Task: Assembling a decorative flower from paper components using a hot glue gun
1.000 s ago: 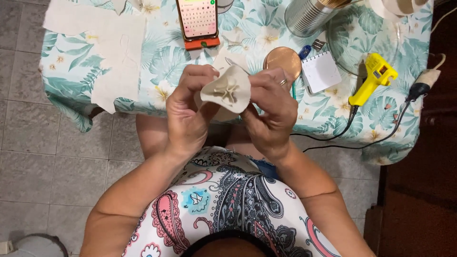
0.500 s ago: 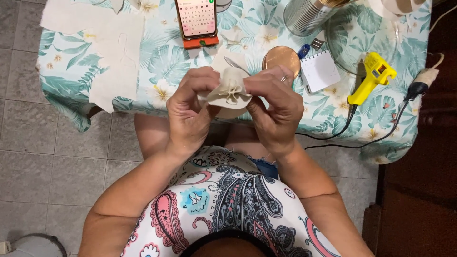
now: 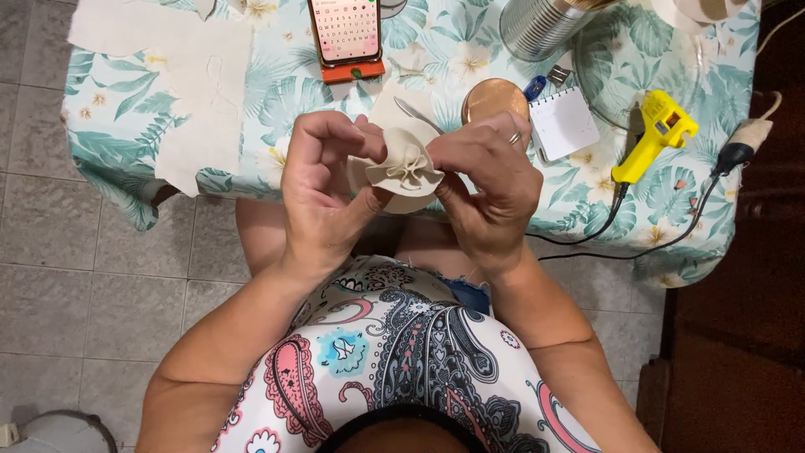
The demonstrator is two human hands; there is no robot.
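Both my hands hold a small round piece of cream fabric [image 3: 408, 170], gathered into folds at its middle like a rosette. My left hand [image 3: 323, 193] pinches its left side with thumb and fingers. My right hand [image 3: 486, 180], wearing a ring, pinches the right side. The piece is held in the air just in front of the table's near edge, above my lap.
A table with a leaf-print cloth [image 3: 268, 101] carries flat cream fabric pieces [image 3: 180, 75], a phone on an orange stand [image 3: 345, 35], a metal can [image 3: 541, 25], a round brown lid [image 3: 493, 99], a small notepad [image 3: 563, 124] and a yellow glue gun [image 3: 654, 134] with its cable.
The fabric disc was flatter a second ago with a small gathered centre; my fingers have now bunched it into deeper folds, and my hands have drawn closer together.
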